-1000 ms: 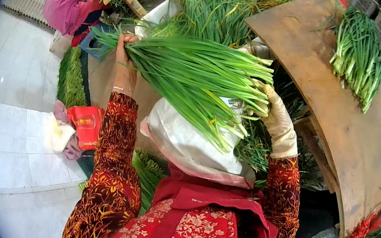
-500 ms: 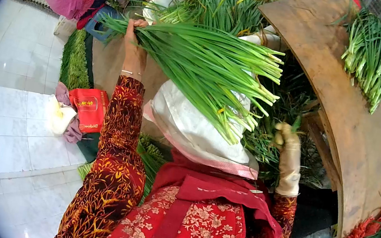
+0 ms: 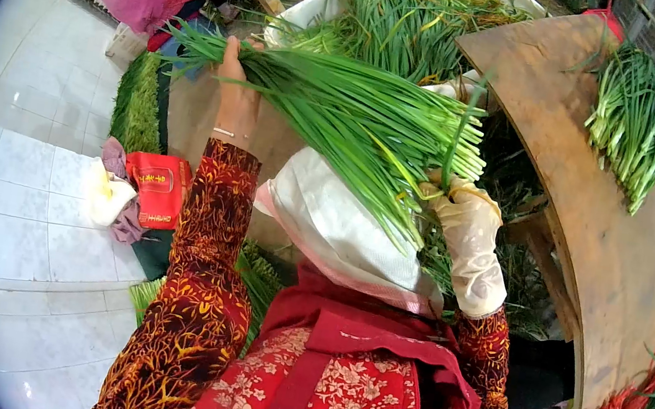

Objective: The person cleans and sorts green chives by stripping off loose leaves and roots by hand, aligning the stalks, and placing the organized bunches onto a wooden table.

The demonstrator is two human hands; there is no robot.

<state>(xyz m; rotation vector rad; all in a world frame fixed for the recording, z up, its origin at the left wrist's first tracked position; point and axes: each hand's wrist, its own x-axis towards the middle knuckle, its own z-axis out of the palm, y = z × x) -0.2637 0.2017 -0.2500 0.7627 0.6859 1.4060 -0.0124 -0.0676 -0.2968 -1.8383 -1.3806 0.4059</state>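
The left hand (image 3: 238,90) grips the green stalk bundle (image 3: 341,113) near its leaf tips, above the white sack (image 3: 342,219). The gloved right hand (image 3: 462,212) is at the pale stem ends; its finger closure cannot be determined.

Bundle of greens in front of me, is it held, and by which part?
The left hand holds the bundle near its leaf-tip end. The gloved right hand is at the pale stem end; whether it grips there cannot be told.
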